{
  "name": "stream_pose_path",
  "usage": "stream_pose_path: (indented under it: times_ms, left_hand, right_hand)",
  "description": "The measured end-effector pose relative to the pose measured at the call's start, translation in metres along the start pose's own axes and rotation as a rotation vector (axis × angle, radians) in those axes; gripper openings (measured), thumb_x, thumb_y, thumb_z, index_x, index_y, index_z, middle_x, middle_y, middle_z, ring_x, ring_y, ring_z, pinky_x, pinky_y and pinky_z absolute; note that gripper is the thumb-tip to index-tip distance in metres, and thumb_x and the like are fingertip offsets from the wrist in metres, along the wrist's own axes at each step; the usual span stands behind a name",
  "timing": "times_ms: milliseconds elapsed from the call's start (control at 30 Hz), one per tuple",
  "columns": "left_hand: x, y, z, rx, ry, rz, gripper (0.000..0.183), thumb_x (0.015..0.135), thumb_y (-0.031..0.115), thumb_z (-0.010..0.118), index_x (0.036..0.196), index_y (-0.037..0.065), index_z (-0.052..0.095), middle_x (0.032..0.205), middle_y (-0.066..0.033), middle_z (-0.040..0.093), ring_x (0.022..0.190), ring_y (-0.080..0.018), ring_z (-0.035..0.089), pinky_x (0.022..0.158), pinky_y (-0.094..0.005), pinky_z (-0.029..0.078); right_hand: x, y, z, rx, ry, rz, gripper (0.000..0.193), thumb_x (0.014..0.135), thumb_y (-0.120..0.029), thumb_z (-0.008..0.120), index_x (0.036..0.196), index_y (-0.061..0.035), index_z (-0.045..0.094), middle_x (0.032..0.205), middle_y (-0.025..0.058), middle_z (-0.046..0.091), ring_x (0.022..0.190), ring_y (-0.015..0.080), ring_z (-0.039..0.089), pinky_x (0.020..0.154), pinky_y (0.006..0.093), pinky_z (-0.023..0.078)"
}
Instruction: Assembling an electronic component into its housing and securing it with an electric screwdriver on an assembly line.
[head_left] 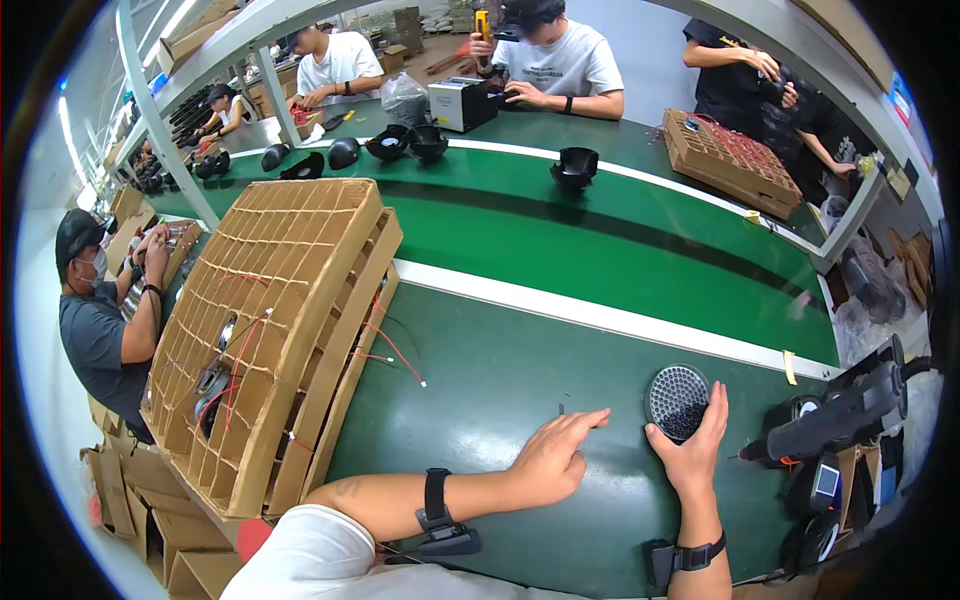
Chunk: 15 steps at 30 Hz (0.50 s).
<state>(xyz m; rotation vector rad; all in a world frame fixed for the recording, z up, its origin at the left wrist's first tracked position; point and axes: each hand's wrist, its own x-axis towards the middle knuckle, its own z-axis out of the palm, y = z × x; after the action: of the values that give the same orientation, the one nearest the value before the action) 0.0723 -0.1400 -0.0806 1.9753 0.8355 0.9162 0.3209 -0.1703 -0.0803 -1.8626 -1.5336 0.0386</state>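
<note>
My right hand [693, 450] grips a round grey dish [672, 385] with a dimpled surface, thumb on one side and fingers along the other. Small black pieces, probably screws [684, 418], are heaped toward the dish's near side. Left of it, my left hand [548, 462] is low over the green worktop [460, 390]. Its index finger stretches toward the dish without touching it, and I see nothing held in it. A tiny dark piece [561, 408] lies just beyond this hand.
Stacked cardboard divider boxes [270, 320] with wired parts stand at left. A black power screwdriver [838, 412] points inward at right, by dark round parts [812, 490]. Beyond the white rail [580, 318], a green conveyor belt [500, 225] carries black housings [574, 168]. Several co-workers work around.
</note>
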Motion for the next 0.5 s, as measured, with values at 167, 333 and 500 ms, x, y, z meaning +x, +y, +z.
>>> stream_pose_path:
  times_ms: [167,333,500]
  left_hand:
    - [0.001,0.004,0.0,0.005,-0.005,-0.014,0.07,0.076,-0.007,0.048,0.145,0.005,0.043,0.133,-0.0165,0.058,0.118,-0.0363,0.056,0.103,-0.046,0.043]
    - [0.003,-0.007,0.001,0.006,0.085,0.052,0.068,0.076,-0.006,0.048,0.143,0.004,0.045,0.131,-0.0175,0.058,0.116,-0.0367,0.057,0.102,-0.0466,0.044]
    - [0.004,-0.021,0.016,-0.073,0.127,0.055,0.061,0.074,-0.007,0.048,0.134,0.002,0.051,0.127,-0.0183,0.059,0.118,-0.0366,0.057,0.102,-0.0454,0.045]
  right_hand:
    - [0.003,-0.016,-0.01,-0.041,0.047,-0.038,0.092,0.076,-0.021,0.079,0.152,0.0002,0.033,0.159,0.0231,0.028,0.145,0.0415,0.029,0.118,0.0508,0.028]
    - [0.005,-0.013,-0.006,0.035,0.028,-0.101,0.072,0.081,-0.017,0.075,0.143,0.0005,0.045,0.157,0.0237,0.032,0.144,0.0423,0.03,0.116,0.0543,0.027]
    - [-0.014,-0.032,-0.011,0.238,0.061,-0.25,0.037,0.092,-0.006,0.061,0.127,0.0027,0.059,0.136,0.0217,0.057,0.134,0.0381,0.047,0.114,0.0489,0.033]
